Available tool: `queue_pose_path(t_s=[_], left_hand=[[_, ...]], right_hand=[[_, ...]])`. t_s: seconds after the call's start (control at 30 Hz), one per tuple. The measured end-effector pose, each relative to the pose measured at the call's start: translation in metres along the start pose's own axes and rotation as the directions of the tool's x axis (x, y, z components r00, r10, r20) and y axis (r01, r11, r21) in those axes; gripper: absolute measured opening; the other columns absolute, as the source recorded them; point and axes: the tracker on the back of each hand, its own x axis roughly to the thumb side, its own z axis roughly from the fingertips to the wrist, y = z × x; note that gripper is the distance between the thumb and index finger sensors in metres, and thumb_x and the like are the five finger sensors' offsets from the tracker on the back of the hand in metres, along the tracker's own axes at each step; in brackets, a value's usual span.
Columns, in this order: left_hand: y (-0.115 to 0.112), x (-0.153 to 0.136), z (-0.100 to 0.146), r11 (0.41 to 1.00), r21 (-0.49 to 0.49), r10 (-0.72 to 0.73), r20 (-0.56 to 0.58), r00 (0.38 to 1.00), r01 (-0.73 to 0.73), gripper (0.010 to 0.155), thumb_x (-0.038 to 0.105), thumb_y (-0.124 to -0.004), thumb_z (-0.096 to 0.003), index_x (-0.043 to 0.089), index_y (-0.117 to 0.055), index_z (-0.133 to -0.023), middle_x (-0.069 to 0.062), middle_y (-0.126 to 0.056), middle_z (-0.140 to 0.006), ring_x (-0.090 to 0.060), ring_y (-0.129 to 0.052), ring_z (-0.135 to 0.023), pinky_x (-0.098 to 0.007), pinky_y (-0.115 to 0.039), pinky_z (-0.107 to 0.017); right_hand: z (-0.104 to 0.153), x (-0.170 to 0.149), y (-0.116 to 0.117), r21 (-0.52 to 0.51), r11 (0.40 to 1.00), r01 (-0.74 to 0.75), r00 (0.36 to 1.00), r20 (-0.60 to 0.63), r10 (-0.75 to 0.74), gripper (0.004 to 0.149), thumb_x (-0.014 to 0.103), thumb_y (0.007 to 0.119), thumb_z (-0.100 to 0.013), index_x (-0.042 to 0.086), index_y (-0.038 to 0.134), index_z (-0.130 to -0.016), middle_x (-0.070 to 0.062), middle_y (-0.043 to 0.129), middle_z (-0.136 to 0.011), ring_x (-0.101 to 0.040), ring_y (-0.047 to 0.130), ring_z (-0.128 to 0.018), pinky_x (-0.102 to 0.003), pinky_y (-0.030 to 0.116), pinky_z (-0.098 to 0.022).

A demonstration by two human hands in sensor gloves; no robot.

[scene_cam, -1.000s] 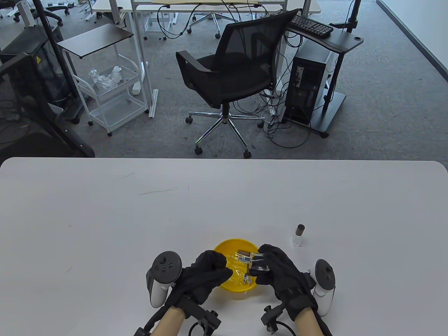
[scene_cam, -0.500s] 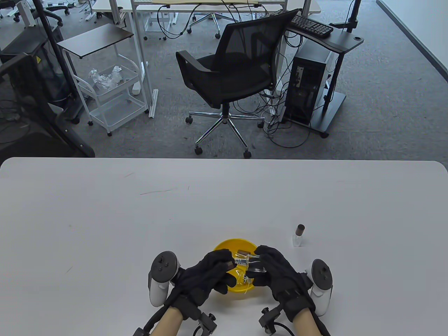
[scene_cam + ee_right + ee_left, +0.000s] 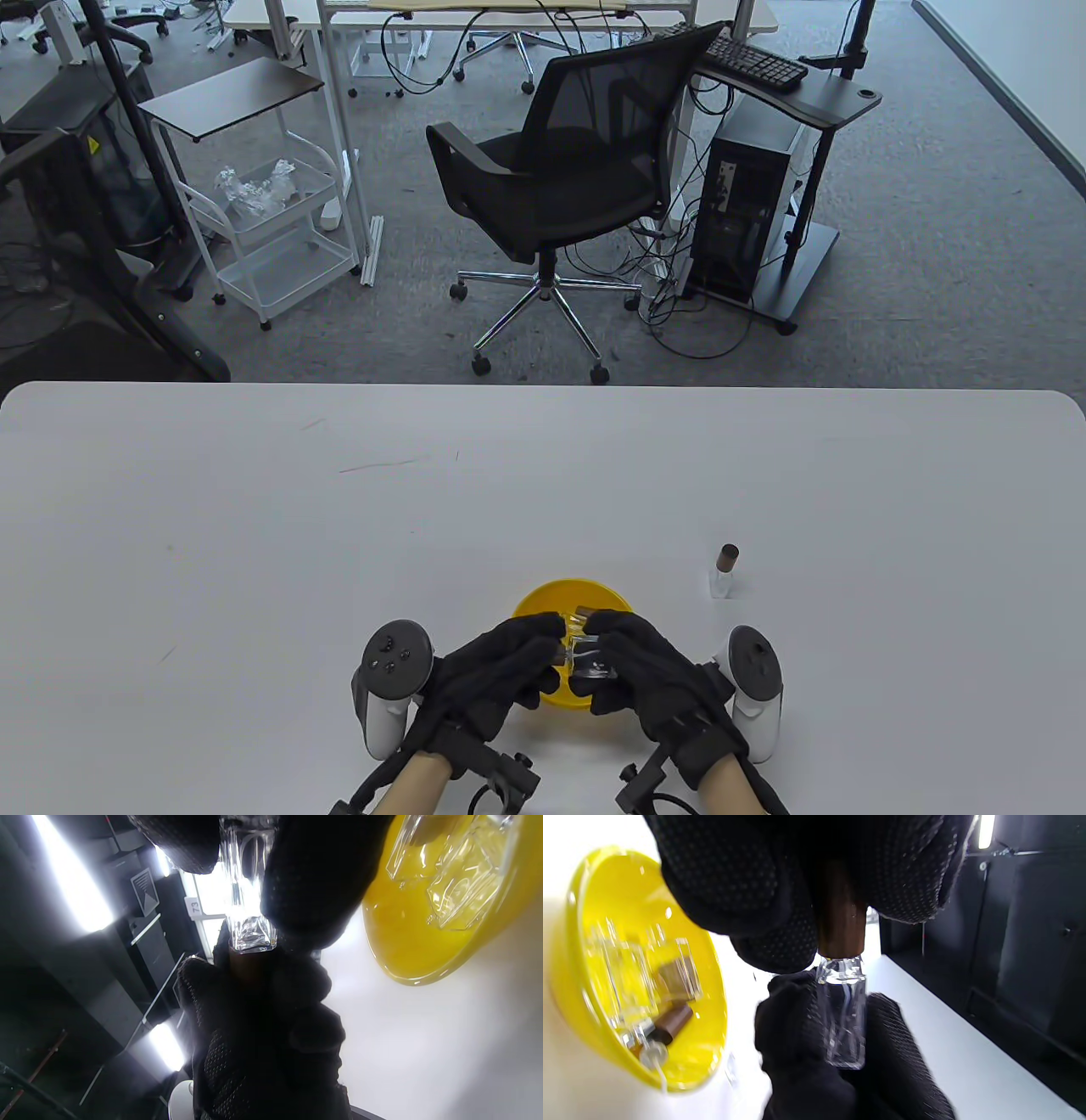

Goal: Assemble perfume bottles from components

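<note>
- The left hand [image 3: 501,671] pinches a brown cap [image 3: 838,921]; the right hand [image 3: 649,679] grips a clear bottle [image 3: 844,1018].
- Cap and bottle share one long axis, cap meeting the bottle's neck, so the push probably runs straight along it.
- Both are held over the yellow bowl [image 3: 551,598], where spare parts lie.

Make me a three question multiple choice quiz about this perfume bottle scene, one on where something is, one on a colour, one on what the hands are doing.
1. Where does the finished bottle stand?
A. in the bowl
B. on the table, right of the bowl
C. on the chair

2. What colour is the bowl?
A. yellow
B. blue
C. white

3. What does the left hand hold?
A. nothing
B. a brown cap
C. a keyboard

Key: B, the table view shows it upright, apart from the bowl; A, its rim is yellow; B, the left wrist view shows its fingers round the brown cap against the glass bottle in the right hand.
</note>
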Motion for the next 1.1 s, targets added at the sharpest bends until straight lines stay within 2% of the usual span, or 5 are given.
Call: queue_pose_path(t_s=[0.17, 0.27, 0.6, 0.8, 1.1], left_hand=[[-0.006, 0.005, 0.001, 0.999, 0.001, -0.053, 0.027, 0.998, 0.053, 0.061, 0.039, -0.074, -0.0551, 0.013, -0.063, -0.108, -0.020, -0.078, -0.097, -0.028, -0.098, -0.065, -0.030, -0.091, -0.044], [-0.012, 0.005, 0.000, 0.989, -0.108, -0.094, 0.050, 0.994, 0.099, 0.086, 0.052, -0.078, -0.0505, 0.010, -0.040, -0.115, -0.025, -0.055, -0.109, -0.036, -0.087, -0.077, -0.037, -0.084, -0.052], [-0.024, 0.010, 0.002, 0.869, -0.222, -0.430, 0.108, 0.896, 0.443, 0.126, 0.071, -0.082, -0.0373, 0.009, -0.004, -0.113, -0.029, -0.019, -0.114, -0.047, -0.064, -0.093, -0.049, -0.073, -0.062], [-0.026, 0.007, 0.003, 0.839, -0.200, -0.494, 0.111, 0.863, 0.506, 0.123, 0.073, -0.078, -0.0403, 0.008, -0.005, -0.114, -0.029, -0.025, -0.113, -0.047, -0.067, -0.090, -0.050, -0.074, -0.060], [-0.027, 0.009, 0.005, 0.833, -0.131, -0.523, 0.134, 0.842, 0.538, 0.109, 0.072, -0.078, -0.0421, 0.012, -0.025, -0.116, -0.030, -0.042, -0.104, -0.039, -0.076, -0.076, -0.046, -0.077, -0.055]], right_hand=[[-0.001, -0.001, 0.007, 0.007, 1.000, -0.006, 1.000, 0.000, 0.006, 0.051, 0.027, 0.066, -0.066, -0.001, 0.052, -0.106, -0.026, 0.075, -0.095, -0.039, 0.094, -0.068, -0.031, 0.090, -0.042], [-0.001, -0.002, 0.011, 0.024, 1.000, 0.008, 1.000, 0.001, -0.008, 0.052, 0.025, 0.065, -0.066, -0.003, 0.050, -0.107, -0.030, 0.072, -0.097, -0.042, 0.091, -0.072, -0.033, 0.089, -0.044], [-0.002, -0.001, 0.024, 0.146, 0.989, -0.004, 1.000, 0.000, 0.004, 0.055, 0.024, 0.063, -0.066, -0.007, 0.046, -0.108, -0.037, 0.063, -0.104, -0.049, 0.085, -0.078, -0.039, 0.088, -0.046], [-0.002, 0.003, 0.030, 0.159, 0.980, -0.123, 0.992, 0.028, 0.120, 0.056, 0.024, 0.063, -0.066, -0.006, 0.044, -0.109, -0.037, 0.060, -0.106, -0.048, 0.083, -0.080, -0.041, 0.086, -0.047], [-0.001, 0.002, 0.029, 0.166, 0.982, -0.087, 0.996, 0.009, 0.087, 0.056, 0.025, 0.062, -0.066, -0.005, 0.044, -0.109, -0.035, 0.063, -0.106, -0.048, 0.084, -0.079, -0.042, 0.086, -0.047]])
